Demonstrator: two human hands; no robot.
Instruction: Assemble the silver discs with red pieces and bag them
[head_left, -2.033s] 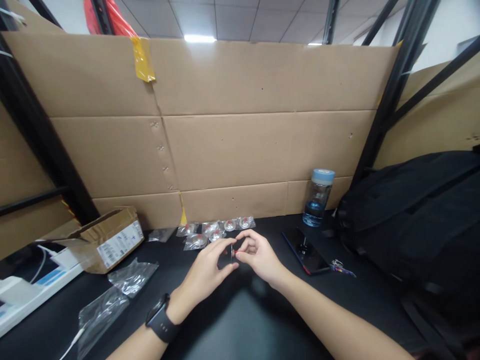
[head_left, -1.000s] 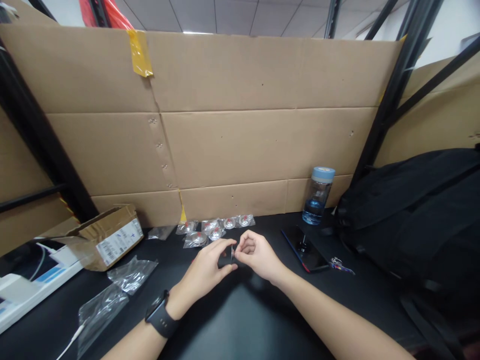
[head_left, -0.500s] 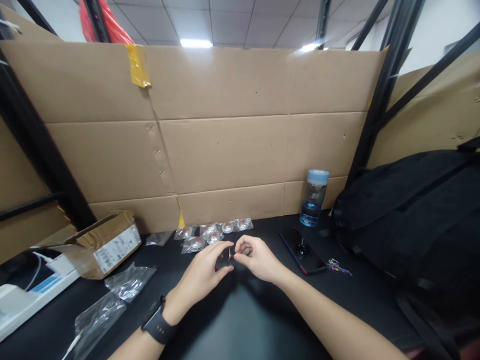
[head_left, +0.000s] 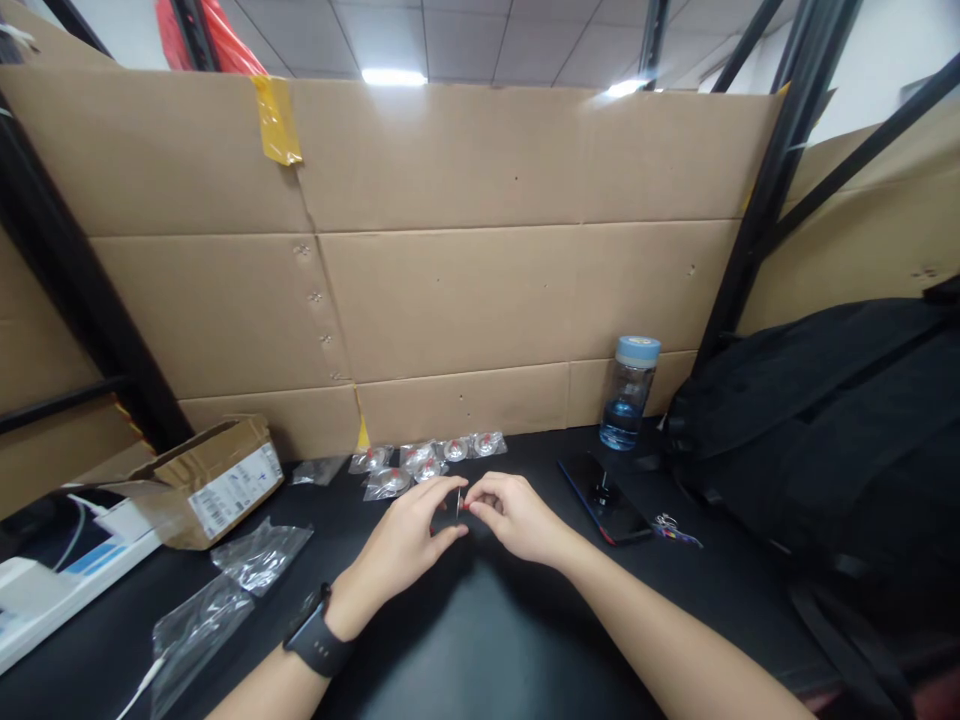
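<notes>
Between my hands stands a thin, silvery disc (head_left: 459, 503), seen nearly edge-on. My left hand (head_left: 401, 535) grips its rim, with the thumb below and fingers above. At the disc's right face, my right hand (head_left: 514, 515) is closed in a pinch on a small red part (head_left: 465, 506) at the middle. The exact kind of this piece is too small to make out. Just beyond my hands lie several clear plastic bags (head_left: 388, 482), each with a round silvery piece that has a red centre.
Empty clear bags (head_left: 262, 557) lie on the left, near an open cardboard box (head_left: 232, 490) and a white power strip (head_left: 82, 595). To the right are a phone (head_left: 604, 500) with a small black object on it, keys (head_left: 675, 532), a water bottle (head_left: 628, 395) and a black backpack (head_left: 817, 430). Cardboard (head_left: 450, 300) walls the back.
Both hands stay around the disc in nearly the same place. My right fingers have shifted slightly at the red part, and the view has tilted a little.
</notes>
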